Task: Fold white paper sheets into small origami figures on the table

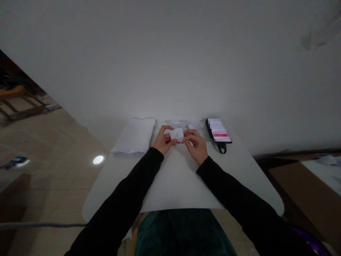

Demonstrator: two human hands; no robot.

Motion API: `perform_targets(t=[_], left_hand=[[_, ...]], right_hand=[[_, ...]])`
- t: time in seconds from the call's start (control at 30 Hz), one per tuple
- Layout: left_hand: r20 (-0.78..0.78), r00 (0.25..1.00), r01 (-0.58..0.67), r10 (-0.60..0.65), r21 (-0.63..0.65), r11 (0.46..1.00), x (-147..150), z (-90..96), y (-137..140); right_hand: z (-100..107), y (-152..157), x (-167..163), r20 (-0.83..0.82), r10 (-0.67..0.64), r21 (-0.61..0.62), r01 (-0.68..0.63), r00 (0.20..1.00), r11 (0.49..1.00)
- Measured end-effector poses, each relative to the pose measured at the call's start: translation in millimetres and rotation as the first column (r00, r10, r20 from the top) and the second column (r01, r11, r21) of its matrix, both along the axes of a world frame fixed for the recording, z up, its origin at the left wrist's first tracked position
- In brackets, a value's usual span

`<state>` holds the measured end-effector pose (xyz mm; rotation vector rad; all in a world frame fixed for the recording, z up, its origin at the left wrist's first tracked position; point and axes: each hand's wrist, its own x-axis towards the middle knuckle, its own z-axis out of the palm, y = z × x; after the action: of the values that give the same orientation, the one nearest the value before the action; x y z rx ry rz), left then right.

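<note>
Between my two hands, above the white table, is a small folded piece of white paper (176, 134). My left hand (164, 139) grips its left side, index finger at the top and thumb at the lower edge. My right hand (195, 144) pinches the paper's right edge with bent fingers. Just beyond the hands lie several folded pieces of white paper (195, 125), partly hidden by my fingers. To the left of my left hand rests a stack of white paper sheets (135, 137).
A phone (218, 131) with a black strap loop (222, 147) lies at the table's right rear. The white table (176, 192) stands against a pale wall (170, 64). A wooden stool (16, 94) is on the tiled floor at left; a brown cardboard surface (306, 188) is at right.
</note>
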<state>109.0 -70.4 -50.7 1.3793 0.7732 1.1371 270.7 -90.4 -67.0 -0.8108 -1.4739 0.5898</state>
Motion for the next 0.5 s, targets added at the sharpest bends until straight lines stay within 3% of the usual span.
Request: perform_targets(t=[0.17,0.33,0.5], left_hand=[[-0.028,0.995,0.096,-0.096,0.018,0.995,4,0.0,-4],[-0.161,0.97,0.179,-0.183,-0.039,0.983,-2,-3.8,-4],[-0.192,0.981,0.033,-0.034,-0.01,0.999,-2,-10.7,1]], right_hand=[[10,-3,2,-0.1,-0.064,-0.113,0.052,0.993,0.992],[14,-5,2,0.104,-0.024,-0.188,0.044,0.994,0.981],[9,-3,2,0.035,-0.052,-0.229,0.059,0.998,0.972]])
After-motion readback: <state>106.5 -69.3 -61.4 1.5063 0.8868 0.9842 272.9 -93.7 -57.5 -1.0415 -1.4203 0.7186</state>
